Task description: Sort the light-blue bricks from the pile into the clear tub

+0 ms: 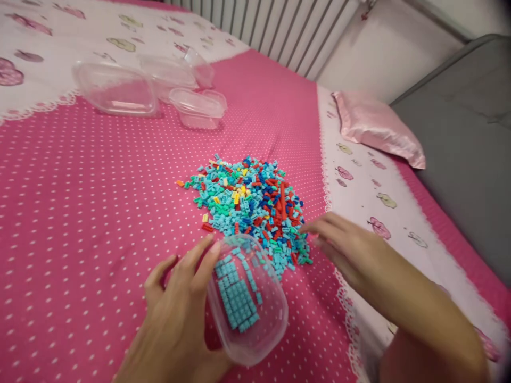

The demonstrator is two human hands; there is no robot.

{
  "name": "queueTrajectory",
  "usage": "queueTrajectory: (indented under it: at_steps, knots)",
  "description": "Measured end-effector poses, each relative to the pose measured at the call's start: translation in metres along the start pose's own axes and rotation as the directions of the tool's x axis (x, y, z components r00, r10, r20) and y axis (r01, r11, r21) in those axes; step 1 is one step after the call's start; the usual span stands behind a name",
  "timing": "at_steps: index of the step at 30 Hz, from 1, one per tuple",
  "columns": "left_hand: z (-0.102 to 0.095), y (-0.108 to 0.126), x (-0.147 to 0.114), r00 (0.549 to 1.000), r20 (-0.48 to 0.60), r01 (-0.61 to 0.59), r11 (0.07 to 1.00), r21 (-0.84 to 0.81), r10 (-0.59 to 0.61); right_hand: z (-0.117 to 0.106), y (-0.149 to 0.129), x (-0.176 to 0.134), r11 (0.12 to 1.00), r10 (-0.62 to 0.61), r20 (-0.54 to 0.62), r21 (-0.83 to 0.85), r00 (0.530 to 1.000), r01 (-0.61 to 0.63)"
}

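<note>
My left hand (181, 298) grips the left side of a clear plastic container (271, 319), thumb near its lower end and fingers at its upper rim. Inside lie light-blue building bricks (239, 298), lined up in a flat block with a narrow row beside it. Beyond the container's far end spreads a loose pile of small building bricks (247, 197) in light blue, red, dark blue, green and yellow. My right hand (343, 244) is at the pile's right edge, fingers stretched towards the bricks and slightly blurred. No brick shows in it.
Several clear plastic containers stand at the back left, among them a large one (115, 101) and a smaller one (199, 119). The pink dotted bedspread (99, 213) lies under everything. A pink pillow (375, 125) rests at the right by a grey headboard (459, 101). White bars (275, 26) line the back.
</note>
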State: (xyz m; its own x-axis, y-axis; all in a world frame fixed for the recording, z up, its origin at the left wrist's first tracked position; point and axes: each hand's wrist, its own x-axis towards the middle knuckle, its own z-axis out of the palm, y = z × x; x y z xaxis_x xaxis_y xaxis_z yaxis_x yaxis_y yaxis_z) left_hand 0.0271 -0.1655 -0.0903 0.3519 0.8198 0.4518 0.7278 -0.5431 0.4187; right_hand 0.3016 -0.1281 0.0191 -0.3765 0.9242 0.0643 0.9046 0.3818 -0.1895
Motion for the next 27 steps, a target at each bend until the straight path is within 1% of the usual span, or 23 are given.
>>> queueTrajectory:
  at_steps: [1, 3, 5, 7, 9, 12, 15, 16, 18, 20, 22, 25, 27]
  knots:
    - [0.002, -0.001, 0.000, 1.000, -0.006, -0.013, 1.000, 0.014, 0.014, 0.002, 0.004, -0.001, 0.999, 0.036, 0.077, 0.002, 0.996, -0.036]
    - [0.005, -0.002, -0.001, 1.000, -0.006, -0.020, 0.999, 0.031, 0.021, 0.010, 0.008, 0.001, 0.997, 0.072, 0.240, 0.006, 0.968, -0.076]
    - [0.007, -0.002, -0.002, 1.000, -0.017, 0.003, 0.999, 0.036, -0.003, 0.019, 0.007, 0.006, 0.995, 0.087, 0.346, 0.011, 0.934, -0.097]
    - [0.009, 0.000, -0.004, 0.998, -0.042, 0.046, 0.998, 0.043, -0.044, 0.027, 0.002, 0.014, 0.994, 0.098, 0.380, 0.004, 0.920, -0.107]
    - [0.010, 0.000, -0.007, 0.995, -0.067, 0.080, 0.995, 0.067, -0.076, 0.032, -0.003, 0.021, 0.994, 0.105, 0.371, -0.026, 0.923, -0.102]
    - [0.012, -0.001, -0.011, 0.994, -0.083, 0.087, 0.989, 0.116, -0.078, 0.038, -0.010, 0.029, 0.991, 0.124, 0.377, -0.090, 0.918, -0.096]
    - [0.012, 0.000, -0.012, 0.996, -0.058, 0.077, 0.990, 0.117, -0.071, 0.043, -0.015, 0.032, 0.988, 0.136, 0.403, -0.128, 0.905, -0.092]
    - [0.011, 0.001, -0.012, 0.997, -0.047, 0.071, 0.991, 0.111, -0.066, 0.045, -0.015, 0.030, 0.988, 0.130, 0.399, -0.128, 0.908, -0.085]
    - [0.009, 0.005, -0.011, 0.998, -0.024, 0.065, 0.992, 0.104, -0.062, 0.047, -0.015, 0.025, 0.993, 0.089, 0.341, -0.106, 0.936, -0.056]
    - [0.007, 0.010, -0.009, 0.998, 0.003, 0.069, 0.993, 0.098, -0.069, 0.047, -0.013, 0.018, 0.998, 0.032, 0.227, -0.060, 0.973, -0.019]
    - [0.004, 0.015, -0.007, 0.996, 0.013, 0.082, 0.995, 0.064, -0.083, 0.044, -0.013, 0.012, 1.000, -0.019, 0.111, 0.025, 0.994, 0.016]
    - [0.002, 0.019, -0.005, 0.996, 0.025, 0.081, 0.997, -0.009, -0.081, 0.035, -0.015, 0.008, 0.981, -0.103, 0.025, 0.171, 0.994, 0.097]
    - [0.002, 0.018, -0.005, 0.997, 0.054, 0.063, 0.998, -0.018, -0.062, 0.025, -0.019, 0.007, 0.972, -0.150, -0.039, 0.175, 0.988, 0.155]
